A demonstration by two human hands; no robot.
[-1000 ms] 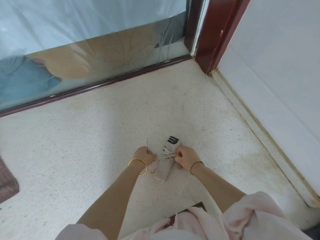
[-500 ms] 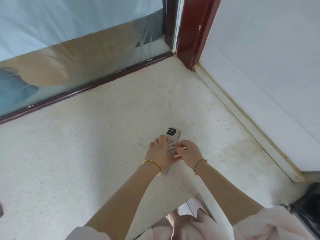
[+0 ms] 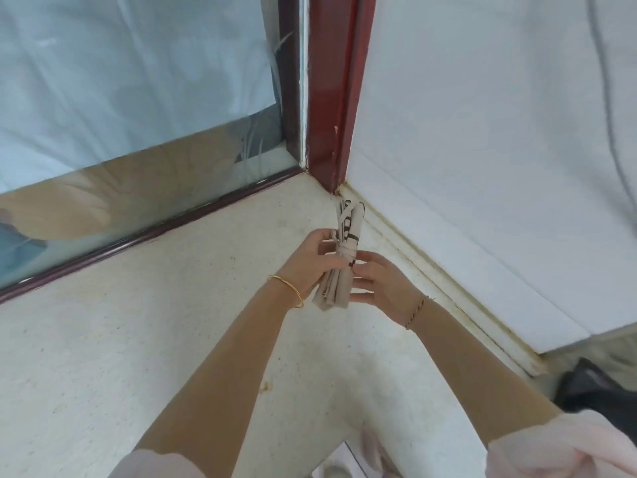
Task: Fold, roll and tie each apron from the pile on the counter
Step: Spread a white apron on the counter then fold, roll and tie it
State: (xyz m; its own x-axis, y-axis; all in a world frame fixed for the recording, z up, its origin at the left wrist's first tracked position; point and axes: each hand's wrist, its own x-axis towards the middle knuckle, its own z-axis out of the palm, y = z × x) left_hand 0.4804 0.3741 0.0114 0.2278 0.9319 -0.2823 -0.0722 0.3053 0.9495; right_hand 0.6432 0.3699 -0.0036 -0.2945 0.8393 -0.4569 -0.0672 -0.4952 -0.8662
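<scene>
A rolled beige apron with dark markings, bound round its middle with its own strings, is lifted above the speckled counter near the back right corner. My left hand grips the roll from the left at its middle. My right hand is beside the roll's lower half on the right, fingers straight and spread, fingertips at the fabric. No apron pile is in view.
A glass pane with a dark red frame runs along the counter's back edge. A white wall with a raised ledge bounds the right side. A dark object lies past the counter's right end.
Both hands were tying the strings on the roll as it lay on the counter; now the tied roll is lifted toward the back corner, held by my left hand, and my right hand has opened.
</scene>
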